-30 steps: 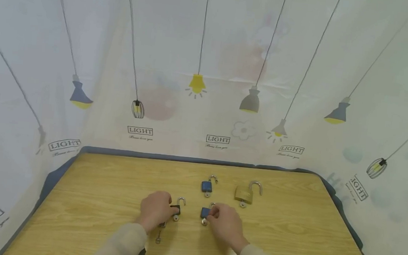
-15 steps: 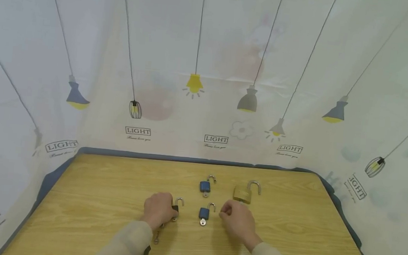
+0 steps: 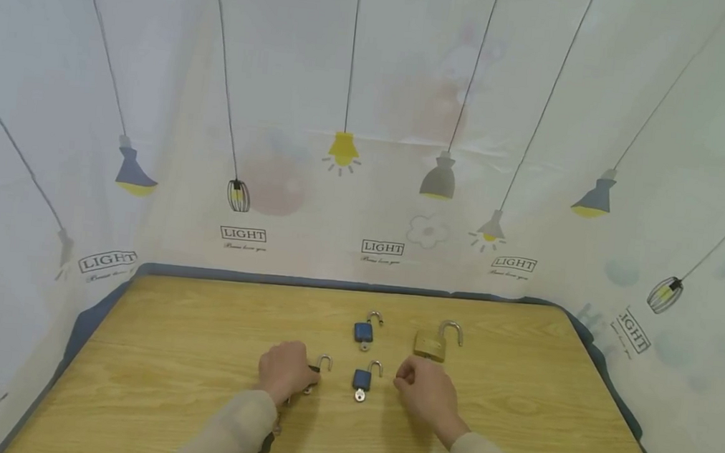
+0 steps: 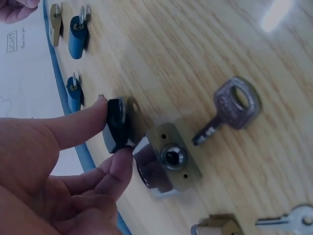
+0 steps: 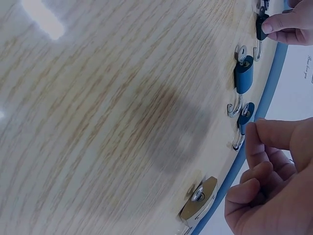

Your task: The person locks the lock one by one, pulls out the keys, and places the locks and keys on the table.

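Observation:
My left hand (image 3: 287,371) pinches a small black padlock (image 4: 116,125) between thumb and fingers; its shackle stands open. A key is in its base in the head view. Close to these fingers in the left wrist view is a padlock with a bare keyhole (image 4: 166,159), and a loose key (image 4: 227,110) lies beside it. My right hand (image 3: 429,390) hovers with loosely curled fingers, thumb and forefinger together, holding nothing. To its left lies a blue padlock (image 3: 361,380) with a key in it and its shackle open. Beyond the right hand lies a larger brass padlock (image 3: 430,345), also open.
A second blue padlock (image 3: 363,332), open with a key in it, lies farther back on the wooden table (image 3: 198,327). Another brass padlock (image 4: 217,226) and a silver key (image 4: 291,220) show at the left wrist view's lower edge. A printed curtain (image 3: 308,250) surrounds the table.
My right hand has let go of the front blue padlock and moved right, towards the brass padlock. My left hand still holds the black padlock, which has shifted slightly right.

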Motion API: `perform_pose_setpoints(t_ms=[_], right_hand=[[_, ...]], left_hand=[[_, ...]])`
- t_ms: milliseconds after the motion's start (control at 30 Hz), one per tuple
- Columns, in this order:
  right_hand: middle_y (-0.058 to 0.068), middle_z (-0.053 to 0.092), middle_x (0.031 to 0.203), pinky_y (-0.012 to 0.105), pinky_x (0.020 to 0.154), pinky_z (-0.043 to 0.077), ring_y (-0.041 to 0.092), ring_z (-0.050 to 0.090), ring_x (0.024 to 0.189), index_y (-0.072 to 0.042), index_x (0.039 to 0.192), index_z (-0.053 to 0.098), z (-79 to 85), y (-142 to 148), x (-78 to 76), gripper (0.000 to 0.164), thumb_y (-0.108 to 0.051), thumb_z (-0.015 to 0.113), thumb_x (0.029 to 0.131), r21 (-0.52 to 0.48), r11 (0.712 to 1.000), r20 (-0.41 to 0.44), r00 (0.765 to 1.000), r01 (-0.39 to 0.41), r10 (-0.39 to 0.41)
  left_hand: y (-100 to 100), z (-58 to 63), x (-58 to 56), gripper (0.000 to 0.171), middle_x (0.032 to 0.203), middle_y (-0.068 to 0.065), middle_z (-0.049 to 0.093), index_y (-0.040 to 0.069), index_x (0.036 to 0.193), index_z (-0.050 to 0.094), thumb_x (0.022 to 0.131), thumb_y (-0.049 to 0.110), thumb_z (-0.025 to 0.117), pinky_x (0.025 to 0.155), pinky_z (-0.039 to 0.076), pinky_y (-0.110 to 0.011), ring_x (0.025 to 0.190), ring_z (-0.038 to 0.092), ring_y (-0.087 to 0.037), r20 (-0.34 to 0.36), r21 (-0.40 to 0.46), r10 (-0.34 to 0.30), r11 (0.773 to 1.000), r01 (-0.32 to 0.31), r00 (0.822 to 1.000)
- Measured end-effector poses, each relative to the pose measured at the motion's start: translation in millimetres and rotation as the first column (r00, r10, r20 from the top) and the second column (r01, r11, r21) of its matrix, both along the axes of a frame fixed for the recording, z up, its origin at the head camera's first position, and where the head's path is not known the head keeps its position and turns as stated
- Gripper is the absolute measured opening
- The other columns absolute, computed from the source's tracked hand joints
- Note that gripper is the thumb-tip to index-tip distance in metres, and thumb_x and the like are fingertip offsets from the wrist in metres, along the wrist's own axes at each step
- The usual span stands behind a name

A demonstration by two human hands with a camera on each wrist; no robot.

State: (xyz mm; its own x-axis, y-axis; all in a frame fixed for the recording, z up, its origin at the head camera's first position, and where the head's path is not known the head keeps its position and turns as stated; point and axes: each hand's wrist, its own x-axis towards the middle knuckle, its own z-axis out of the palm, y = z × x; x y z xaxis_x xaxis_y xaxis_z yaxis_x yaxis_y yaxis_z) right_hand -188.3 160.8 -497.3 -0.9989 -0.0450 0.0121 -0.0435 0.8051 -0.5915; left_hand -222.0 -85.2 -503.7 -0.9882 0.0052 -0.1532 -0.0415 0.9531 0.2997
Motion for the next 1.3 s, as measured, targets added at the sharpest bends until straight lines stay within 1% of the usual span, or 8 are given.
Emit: perform_pose_setpoints(t_ms=[167,467,733,867,967,1100,1200,1300], right_hand=[[-0.006,0.06,0.073,0.03,0.057,0.044,0.009,0.052,0.064,-0.018,0.078,0.062,-2.2,1,-0.5,0.012,-0.015,0.073,0.081,0.01,1.0,-0.002,1.0,0.005,-0.005],[-0.007,0.06,0.074,0.03,0.06,0.045,0.009,0.052,0.066,-0.018,0.078,0.063,-5.3,1,-1.1,0.011,-0.016,0.073,0.081,-0.005,1.0,-0.021,1.0,0.02,-0.02],[-0.006,0.06,0.075,0.031,0.059,0.045,0.009,0.052,0.066,-0.017,0.078,0.062,-6.2,1,0.1,0.011,-0.015,0.072,0.081,-0.012,1.0,-0.044,0.999,0.014,-0.014],[-0.006,0.06,0.074,0.03,0.059,0.045,0.009,0.052,0.066,-0.018,0.078,0.063,-5.9,-1,0.2,0.011,-0.016,0.072,0.081,-0.02,1.0,-0.04,0.999,0.017,-0.018],[-0.006,0.06,0.074,0.03,0.057,0.045,0.009,0.052,0.065,-0.017,0.078,0.063,-5.5,-2,0.3,0.01,-0.016,0.072,0.082,-0.029,1.0,-0.05,0.999,0.011,-0.012],[-0.007,0.061,0.073,0.029,0.057,0.045,0.008,0.053,0.065,-0.018,0.079,0.064,-4.5,-4,0.1,0.009,-0.016,0.072,0.082,-0.041,0.999,-0.06,0.998,0.017,-0.019],[-0.007,0.061,0.075,0.029,0.058,0.045,0.008,0.052,0.065,-0.018,0.081,0.064,-3.6,-5,-0.7,0.007,-0.018,0.07,0.083,-0.048,0.998,-0.06,0.998,0.031,-0.034],[-0.005,0.063,0.078,0.03,0.055,0.043,0.009,0.051,0.061,-0.016,0.09,0.065,-2.6,-5,-1.6,0.006,-0.02,0.068,0.086,-0.078,0.996,-0.055,0.998,0.036,-0.04]], left_hand=[[0,-0.3,-1.9,0.042,0.06,-0.002,0.052,0.01,0.063,0.053,0.066,0.038,0.084,0.045,0.036,-0.028,0.054,0.046,-0.017,0.034,0.06,0.028,0.998,-0.03,0.999],[4,6.8,-1.1,0.04,0.064,-0.002,0.051,0.009,0.068,0.057,0.068,0.039,0.083,0.046,0.034,-0.028,0.056,0.046,-0.017,0.102,0.123,0.033,0.991,-0.046,0.994],[5,5.9,1.3,0.041,0.057,0.001,0.045,0.011,0.062,0.055,0.07,0.041,0.081,0.044,0.03,-0.026,0.051,0.041,-0.013,0.113,0.133,0.007,0.991,-0.022,0.994],[1,-0.4,0.4,0.036,0.055,0.003,0.05,0.011,0.061,0.062,0.071,0.04,0.08,0.044,0.03,-0.025,0.049,0.041,-0.012,0.103,0.187,-0.032,0.982,0.012,0.994],[-3,-6.3,0.2,0.036,0.049,0.007,0.046,0.013,0.056,0.06,0.074,0.038,0.079,0.042,0.026,-0.024,0.045,0.035,-0.01,0.085,0.277,-0.081,0.959,0.054,0.993],[-7,-7.8,1.0,0.041,0.049,0.009,0.039,0.014,0.054,0.053,0.077,0.038,0.078,0.043,0.025,-0.025,0.045,0.031,-0.009,0.084,0.406,-0.137,0.909,0.091,0.987],[-6,-3.0,3.0,0.031,0.06,0.006,0.051,0.015,0.065,0.061,0.078,0.038,0.077,0.047,0.033,-0.027,0.052,0.039,-0.012,0.098,0.491,-0.164,0.866,0.095,0.982],[-3,3.6,6.9,0.025,0.075,0.0,0.059,0.014,0.079,0.066,0.078,0.037,0.078,0.054,0.041,-0.03,0.064,0.048,-0.015,0.11,0.568,-0.185,0.818,0.091,0.977]])
